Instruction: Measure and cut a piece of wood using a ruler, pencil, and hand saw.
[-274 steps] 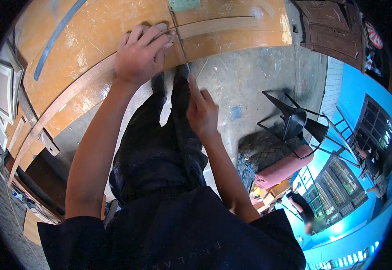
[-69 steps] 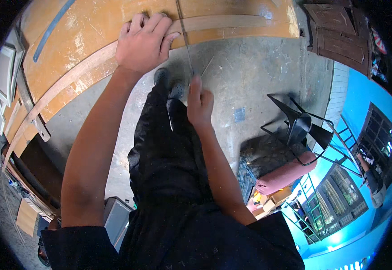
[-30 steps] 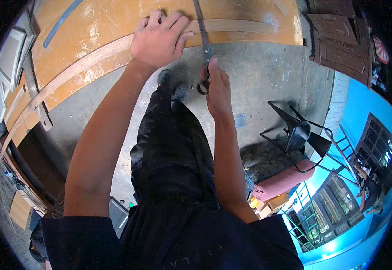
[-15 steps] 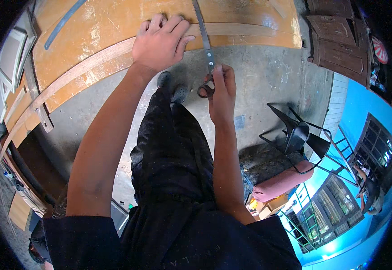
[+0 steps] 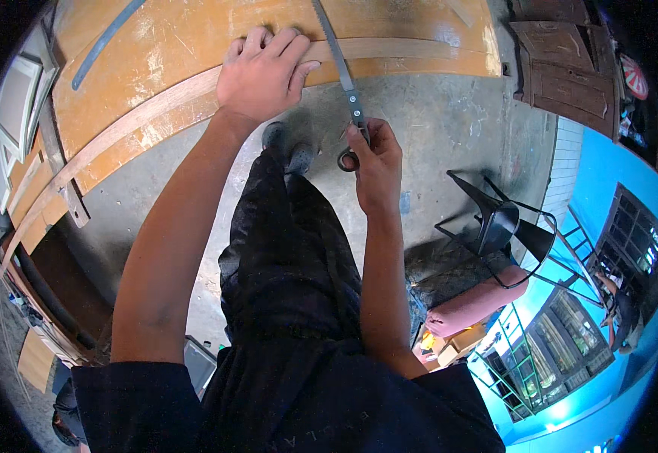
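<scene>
My right hand [image 5: 378, 162] is wrapped round the dark looped handle of a hand saw [image 5: 341, 60]. The toothed blade points away from me and lies across a long wooden strip [image 5: 164, 100]. That strip runs along the near side of a worn yellow-brown tabletop [image 5: 193, 34] and sticks out past its left end. Just left of the blade, my left hand [image 5: 259, 79] presses the strip down, its fingers curled over the far edge and the thumb close to the saw. Where the teeth meet the wood, I cannot make out any cut.
A thin dark grey strip [image 5: 104, 45] lies on the tabletop at the upper left. White frames [image 5: 18, 102] lean beyond the left end. On the right are a black metal chair [image 5: 499, 226], a pink roll [image 5: 476, 302] and dark wooden panels [image 5: 567, 68]. Another person [image 5: 625, 317] is at the far right.
The saw has been drawn toward me, its handle now nearer and slightly to the right. My left hand stays on the strip.
</scene>
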{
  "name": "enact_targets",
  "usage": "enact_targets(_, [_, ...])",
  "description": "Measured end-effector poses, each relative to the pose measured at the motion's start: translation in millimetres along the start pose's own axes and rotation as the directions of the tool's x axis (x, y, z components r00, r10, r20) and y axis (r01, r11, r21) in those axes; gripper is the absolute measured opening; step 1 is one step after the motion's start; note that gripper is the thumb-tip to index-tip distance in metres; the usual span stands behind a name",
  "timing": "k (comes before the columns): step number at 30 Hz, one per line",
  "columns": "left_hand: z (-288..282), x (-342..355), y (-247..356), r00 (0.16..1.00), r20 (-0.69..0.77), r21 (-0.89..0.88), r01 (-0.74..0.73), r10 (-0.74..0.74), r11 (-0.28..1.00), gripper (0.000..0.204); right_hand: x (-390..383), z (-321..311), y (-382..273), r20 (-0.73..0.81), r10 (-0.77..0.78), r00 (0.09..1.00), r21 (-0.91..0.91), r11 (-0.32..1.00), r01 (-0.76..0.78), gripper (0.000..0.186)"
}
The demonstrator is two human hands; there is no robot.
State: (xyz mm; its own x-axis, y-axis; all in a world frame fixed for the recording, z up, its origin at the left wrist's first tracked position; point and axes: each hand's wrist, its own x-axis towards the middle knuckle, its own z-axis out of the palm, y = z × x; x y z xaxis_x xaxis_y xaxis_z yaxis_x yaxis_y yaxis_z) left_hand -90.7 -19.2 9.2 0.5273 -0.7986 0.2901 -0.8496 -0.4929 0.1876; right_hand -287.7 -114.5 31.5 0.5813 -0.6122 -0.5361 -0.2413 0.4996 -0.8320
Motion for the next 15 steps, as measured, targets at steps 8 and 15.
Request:
enact_targets(8, [-1.0,1.1,1.2,1.000,-0.011,0.005,-0.006,0.006,1.000,0.028,5.4,-5.0,-10.1,-0.023,0.079,0.997,-0.111,0.991,-0.081,0.020])
enact_targets(15, [-2.9,1.0,1.8,0.999,-0.033,0.000,-0.009,0.009,1.000,0.028,8.1,-2.5,-8.9,-0.084,0.089,0.992,0.023,0.996,-0.088,0.014])
